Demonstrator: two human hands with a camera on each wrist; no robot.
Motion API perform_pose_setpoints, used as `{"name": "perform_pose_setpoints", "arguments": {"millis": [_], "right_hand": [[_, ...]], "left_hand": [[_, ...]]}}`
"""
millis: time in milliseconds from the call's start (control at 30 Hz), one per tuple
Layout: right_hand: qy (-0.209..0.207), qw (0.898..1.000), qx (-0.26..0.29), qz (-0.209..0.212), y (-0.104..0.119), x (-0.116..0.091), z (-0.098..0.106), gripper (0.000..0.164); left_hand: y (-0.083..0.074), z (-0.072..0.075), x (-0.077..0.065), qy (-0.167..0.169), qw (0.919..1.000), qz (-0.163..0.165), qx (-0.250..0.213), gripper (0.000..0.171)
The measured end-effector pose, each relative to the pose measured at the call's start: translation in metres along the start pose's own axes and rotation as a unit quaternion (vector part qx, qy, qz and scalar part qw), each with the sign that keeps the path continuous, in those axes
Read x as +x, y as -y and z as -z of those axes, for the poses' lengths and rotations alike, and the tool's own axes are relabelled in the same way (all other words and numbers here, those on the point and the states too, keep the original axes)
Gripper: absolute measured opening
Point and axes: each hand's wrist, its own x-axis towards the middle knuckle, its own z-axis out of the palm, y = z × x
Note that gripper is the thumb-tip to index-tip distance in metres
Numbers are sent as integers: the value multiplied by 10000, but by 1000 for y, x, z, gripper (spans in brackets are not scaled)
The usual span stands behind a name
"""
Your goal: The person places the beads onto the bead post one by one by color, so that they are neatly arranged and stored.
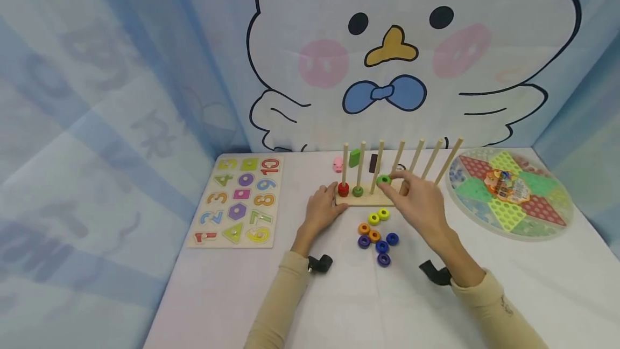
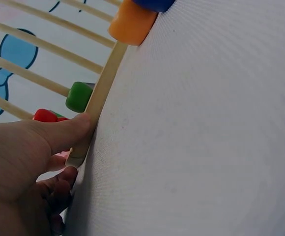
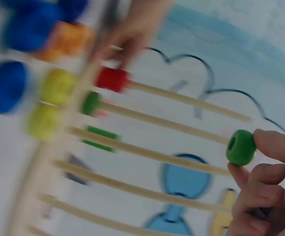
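A wooden peg rack [image 1: 368, 202] with several upright pegs stands on the table. Red beads [image 1: 343, 190] sit on its leftmost peg, and one green bead [image 1: 358, 192] is at the bottom of the second. My left hand [image 1: 322, 210] grips the rack's left end, thumb on the front edge in the left wrist view. Between thumb and fingertip, my right hand [image 1: 420, 206] pinches another green bead [image 3: 241, 147], held up near the peg tops and off the pegs. Loose yellow beads [image 1: 374, 219], orange beads [image 1: 374, 236] and blue beads [image 1: 382, 246] lie in front of the rack.
A number-and-shape puzzle board [image 1: 235, 203] lies to the left. On the right is a round Chinese checkers board [image 1: 508, 193]. Behind the rack stand a pink pig figure [image 1: 337, 164], a green block [image 1: 354, 158] and a dark block [image 1: 373, 163].
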Motion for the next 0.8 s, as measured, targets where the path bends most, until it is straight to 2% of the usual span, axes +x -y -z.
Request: {"name": "perform_pose_setpoints", "arguments": {"millis": [100,167,267,367,533,633,700,800], "right_hand": [[-729,9963,7,456,20,22,17,38],[-962,9931,-10,665,30,38,22,38],[-941,9924,-45,794,38,60,20,40],[-691,9950,-133,715,38,73,12,42],[-176,9986,-278,406,32,77,1,46],[-42,9989,-265,383,30,75,-4,46],[-134,9990,-161,387,29,72,-5,44],[-503,9977,200,408,24,62,-8,37]], "left_hand": [[1,-1,0,16,10000,-27,-14,73],[2,-2,-1,4,10000,-11,-17,74],[4,-3,-2,-33,10000,23,-38,74],[5,-5,-2,-34,10000,-53,-40,74],[4,-8,-1,-10,9998,-191,16,75],[5,-8,1,-77,9998,-177,68,74],[5,-7,2,-113,9998,-159,46,74],[6,-5,2,-89,9999,-122,14,74]]}}
